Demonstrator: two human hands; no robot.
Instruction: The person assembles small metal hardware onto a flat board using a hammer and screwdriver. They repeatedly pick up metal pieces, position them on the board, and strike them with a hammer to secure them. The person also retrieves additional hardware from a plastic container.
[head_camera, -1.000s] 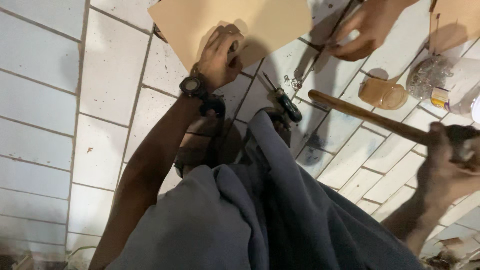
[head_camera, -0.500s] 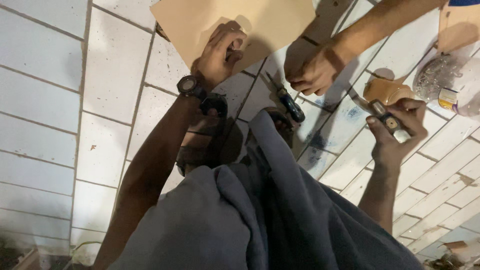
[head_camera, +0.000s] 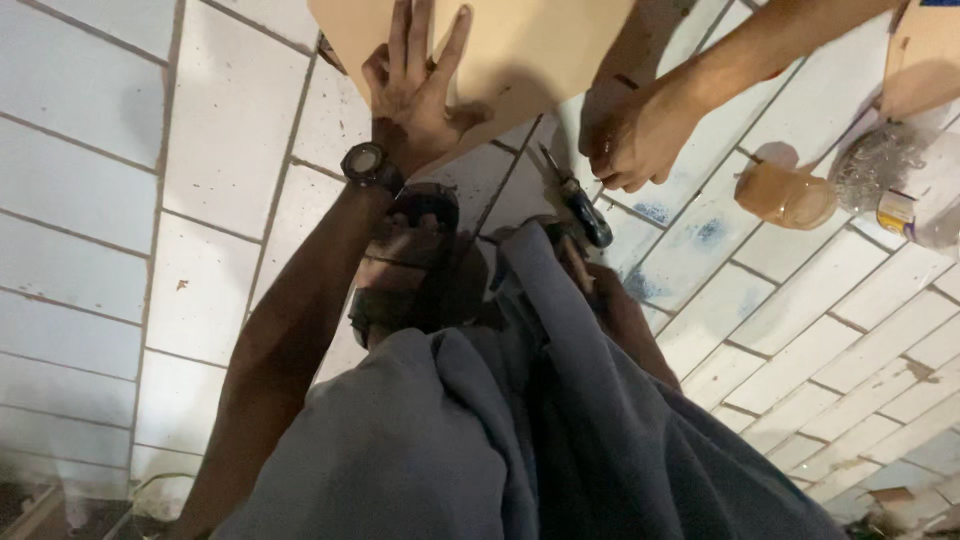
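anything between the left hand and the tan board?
Nothing visible: the left hand lies flat on the tan board, fingers spread, in direct contact. Another person's hand rests at the board's right edge, apart from it.

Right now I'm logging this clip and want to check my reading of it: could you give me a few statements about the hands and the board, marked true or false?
1. The left hand lies flat, fingers spread, on the tan board. True.
2. The left wrist is bare. False: it wears a dark wristwatch.
3. Another person's hand rests at the board's lower right edge. True.
4. The dark-handled screwdriver is gripped in the left hand. False: it lies on the white tiled floor, untouched.
5. The wearer's right hand is pressing the board. False: it is not in view.
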